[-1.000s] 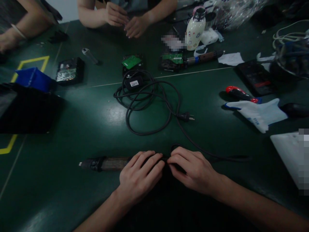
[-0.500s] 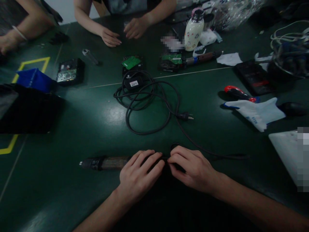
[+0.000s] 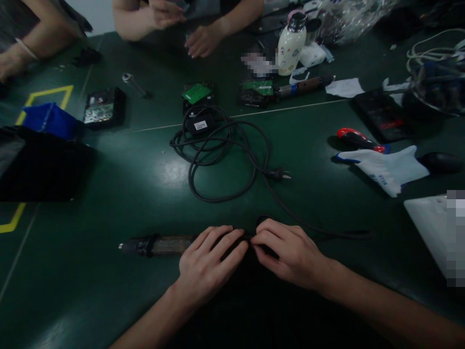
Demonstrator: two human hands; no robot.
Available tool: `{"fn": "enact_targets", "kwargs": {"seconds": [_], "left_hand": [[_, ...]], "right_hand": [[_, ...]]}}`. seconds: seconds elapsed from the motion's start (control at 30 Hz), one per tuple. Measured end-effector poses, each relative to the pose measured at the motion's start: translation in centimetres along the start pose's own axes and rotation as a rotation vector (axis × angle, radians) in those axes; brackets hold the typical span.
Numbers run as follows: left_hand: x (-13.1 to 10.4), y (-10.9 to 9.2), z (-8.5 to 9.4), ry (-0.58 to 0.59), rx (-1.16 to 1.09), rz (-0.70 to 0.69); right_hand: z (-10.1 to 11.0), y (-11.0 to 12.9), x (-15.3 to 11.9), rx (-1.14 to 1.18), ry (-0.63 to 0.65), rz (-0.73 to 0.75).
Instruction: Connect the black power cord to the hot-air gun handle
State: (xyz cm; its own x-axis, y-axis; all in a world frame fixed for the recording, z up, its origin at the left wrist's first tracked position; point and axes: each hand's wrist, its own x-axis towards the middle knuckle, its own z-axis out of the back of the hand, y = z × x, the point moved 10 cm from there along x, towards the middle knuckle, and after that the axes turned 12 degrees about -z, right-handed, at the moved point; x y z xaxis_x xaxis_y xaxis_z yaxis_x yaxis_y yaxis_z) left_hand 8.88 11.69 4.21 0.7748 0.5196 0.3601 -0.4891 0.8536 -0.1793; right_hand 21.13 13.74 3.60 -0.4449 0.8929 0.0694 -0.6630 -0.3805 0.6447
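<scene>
A dark cylindrical power tool (image 3: 170,245) lies on the green table near its front edge, its metal tip to the left. My left hand (image 3: 214,261) is wrapped over the tool's right end. Beside it, my right hand (image 3: 286,249) is closed, fingertips pinched on something dark by the tool's end, too hidden to name. A black cable (image 3: 218,199) lies coiled beyond my hands, with its plug (image 3: 279,174) pointing right and a labelled black adapter (image 3: 199,126) in the coil. One stretch of cable runs down to the right, past my right hand.
Hard drives (image 3: 103,107) with circuit boards stand farther back, near a second tool (image 3: 303,87) and a patterned bottle (image 3: 291,46). At right lie a glove (image 3: 388,167), a red-handled tool (image 3: 358,139) and a white board (image 3: 432,223). A blue bin (image 3: 49,120) is left. A person's hand (image 3: 203,41) is opposite.
Across the table, one of the other person's hands has lifted off the table toward their body. My own hands look nearly unchanged.
</scene>
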Motion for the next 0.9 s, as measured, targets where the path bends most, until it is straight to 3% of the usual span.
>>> {"fn": "enact_targets", "kwargs": {"seconds": [0.13,0.33,0.57,0.9], "left_hand": [[-0.02,0.26,0.16,-0.040,-0.006,0.028],[-0.08,-0.12,-0.18,0.017,0.019,-0.015],[0.09,0.17,0.30,-0.036,0.006,0.019],[-0.02,-0.01,0.05,-0.002,0.009,-0.011]], "right_hand": [[-0.08,-0.18,0.01,-0.001,0.009,-0.018],[-0.05,-0.08,-0.04,0.005,-0.001,-0.001],[-0.12,-0.20,-0.02,0.008,0.005,-0.013],[-0.04,-0.17,-0.04,0.011,0.000,-0.010]]}}
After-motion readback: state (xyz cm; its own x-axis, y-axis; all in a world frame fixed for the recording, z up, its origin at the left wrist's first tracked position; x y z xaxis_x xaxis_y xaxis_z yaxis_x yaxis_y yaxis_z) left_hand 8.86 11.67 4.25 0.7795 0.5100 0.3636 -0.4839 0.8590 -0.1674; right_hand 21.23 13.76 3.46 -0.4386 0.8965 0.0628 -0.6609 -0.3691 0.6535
